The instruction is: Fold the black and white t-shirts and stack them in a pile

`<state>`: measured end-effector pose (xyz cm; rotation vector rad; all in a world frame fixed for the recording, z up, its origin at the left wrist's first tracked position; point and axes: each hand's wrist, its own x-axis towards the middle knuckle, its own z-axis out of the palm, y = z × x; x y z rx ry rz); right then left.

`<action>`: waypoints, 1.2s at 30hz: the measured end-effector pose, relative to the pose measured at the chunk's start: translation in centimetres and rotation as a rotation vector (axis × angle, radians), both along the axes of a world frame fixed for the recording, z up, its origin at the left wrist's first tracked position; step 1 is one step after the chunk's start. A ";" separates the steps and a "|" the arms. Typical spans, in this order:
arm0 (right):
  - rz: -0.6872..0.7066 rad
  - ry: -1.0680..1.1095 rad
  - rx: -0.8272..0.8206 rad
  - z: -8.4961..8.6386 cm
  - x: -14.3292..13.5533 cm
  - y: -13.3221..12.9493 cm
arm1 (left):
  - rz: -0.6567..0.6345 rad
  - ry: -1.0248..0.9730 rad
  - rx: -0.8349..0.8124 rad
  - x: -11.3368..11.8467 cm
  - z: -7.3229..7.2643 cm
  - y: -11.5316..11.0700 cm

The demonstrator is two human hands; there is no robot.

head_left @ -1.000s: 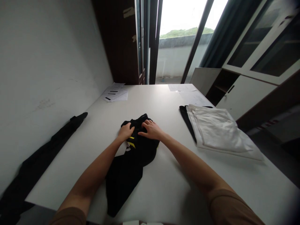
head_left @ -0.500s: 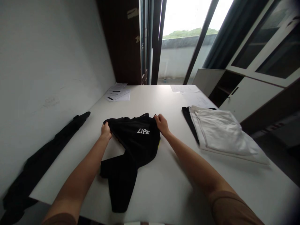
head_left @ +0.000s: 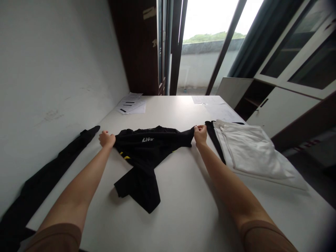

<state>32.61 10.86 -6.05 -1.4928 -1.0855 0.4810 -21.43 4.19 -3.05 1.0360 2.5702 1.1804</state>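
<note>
A black T-shirt with white lettering and some yellow print stretches between my two hands above the white table. My left hand is closed on its left edge. On the other side, my right hand pinches a piece that looks like a sleeve. The cloth between them is pulled wide, and its lower part, twisted and bunched, hangs toward me onto the tabletop. Part of the yellow print shows near the left edge; the rest is hidden in folds.
Folded white clothes lie on the right of the table, over a black garment. Another black garment lies along the left edge by the wall. Papers rest at the far left, with more sheets at the far right.
My hands have moved apart, the right one outward to the right and the left one slightly left. The T-shirt is now stretched wider, and its lower part has swung and drawn up.
</note>
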 end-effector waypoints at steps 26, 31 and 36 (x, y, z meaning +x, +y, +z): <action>0.559 -0.402 0.132 11.6 -2.3 -6.6 | -0.772 0.628 -0.101 4.1 13.2 -2.3; 0.401 -0.491 0.356 21.9 0.6 -11.7 | -0.651 0.843 0.018 3.6 23.2 -7.2; 0.156 -0.741 0.615 31.7 2.9 -19.8 | -0.589 1.101 0.176 2.9 33.1 -14.1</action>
